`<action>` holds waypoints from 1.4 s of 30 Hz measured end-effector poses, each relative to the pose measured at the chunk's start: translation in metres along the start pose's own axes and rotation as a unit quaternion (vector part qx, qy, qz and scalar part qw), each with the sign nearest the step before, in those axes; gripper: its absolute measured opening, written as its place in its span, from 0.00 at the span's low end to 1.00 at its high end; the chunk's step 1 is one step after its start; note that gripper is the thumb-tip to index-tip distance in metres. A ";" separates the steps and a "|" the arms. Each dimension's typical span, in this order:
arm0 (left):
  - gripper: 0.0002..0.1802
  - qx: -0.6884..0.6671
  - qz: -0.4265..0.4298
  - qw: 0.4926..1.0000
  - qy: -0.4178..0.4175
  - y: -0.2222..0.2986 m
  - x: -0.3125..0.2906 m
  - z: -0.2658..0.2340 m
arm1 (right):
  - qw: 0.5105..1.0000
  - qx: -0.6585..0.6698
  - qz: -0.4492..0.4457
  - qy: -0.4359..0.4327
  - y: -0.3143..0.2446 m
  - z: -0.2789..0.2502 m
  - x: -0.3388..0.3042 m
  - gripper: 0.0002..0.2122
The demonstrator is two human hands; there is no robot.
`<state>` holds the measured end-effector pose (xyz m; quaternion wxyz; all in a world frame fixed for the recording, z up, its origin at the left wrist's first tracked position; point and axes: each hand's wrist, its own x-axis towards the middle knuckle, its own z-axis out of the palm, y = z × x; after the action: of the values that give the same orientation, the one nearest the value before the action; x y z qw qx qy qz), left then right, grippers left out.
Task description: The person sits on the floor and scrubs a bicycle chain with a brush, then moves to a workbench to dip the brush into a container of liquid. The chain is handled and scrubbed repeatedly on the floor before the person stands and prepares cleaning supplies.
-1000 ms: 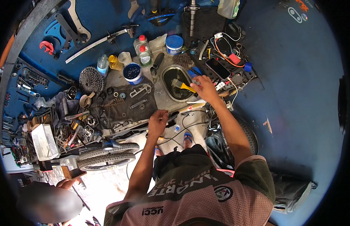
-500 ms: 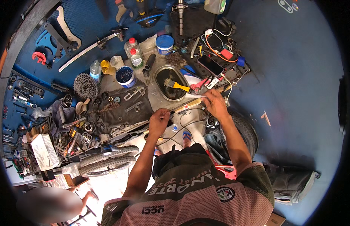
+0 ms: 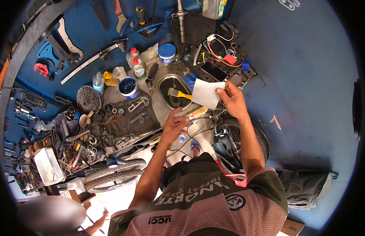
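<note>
My right hand [image 3: 232,98] pinches the right edge of a square white sheet, paper or thin cloth [image 3: 206,93]. The sheet faces up, its left edge by a yellow-handled brush [image 3: 183,95]. That brush lies with its bristles in an oval metal tray [image 3: 160,88] of dark liquid, on the workbench. My left hand [image 3: 174,125] hovers below the tray near the bench's front edge, fingers apart and loosely bent, with nothing visible in it. Behind the sheet, part of the blue-handled tool [image 3: 189,80] is hidden.
A phone [image 3: 214,72] and tangled cables lie to the right. Blue tubs [image 3: 129,87], bottles [image 3: 98,82] and a cassette of sprockets [image 3: 89,98] stand left. Tyres [image 3: 115,173] are below the bench. Another person's hand [image 3: 97,224] shows at lower left.
My right hand has lifted and turned the white sheet, formerly nearly edge-on, so its broad face shows. The fingers of my left hand have spread. The view has shifted slightly.
</note>
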<state>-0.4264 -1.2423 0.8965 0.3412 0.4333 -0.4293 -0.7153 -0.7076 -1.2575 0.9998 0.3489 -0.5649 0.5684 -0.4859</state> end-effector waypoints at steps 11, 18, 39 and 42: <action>0.50 -0.129 0.133 0.981 -0.057 0.041 0.030 0.066 | 0.968 0.171 0.179 0.050 0.027 0.037 -0.047 0.22; 0.48 0.058 0.212 0.975 -0.027 0.029 0.069 0.100 | 0.957 0.194 0.217 -0.003 0.061 -0.010 -0.047 0.22; 0.22 0.028 0.075 0.926 0.368 -0.042 0.022 0.028 | 0.955 -0.241 -0.169 0.030 0.083 -0.057 0.147 0.09; 0.19 0.105 0.066 0.906 0.405 -0.046 0.030 0.010 | 0.910 -0.344 -0.161 -0.166 0.094 0.033 0.100 0.17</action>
<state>-0.4526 -1.2466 0.8470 0.4850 0.6895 -0.3543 -0.4048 -0.7167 -1.3712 0.9167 0.1388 -0.8062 0.5358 -0.2090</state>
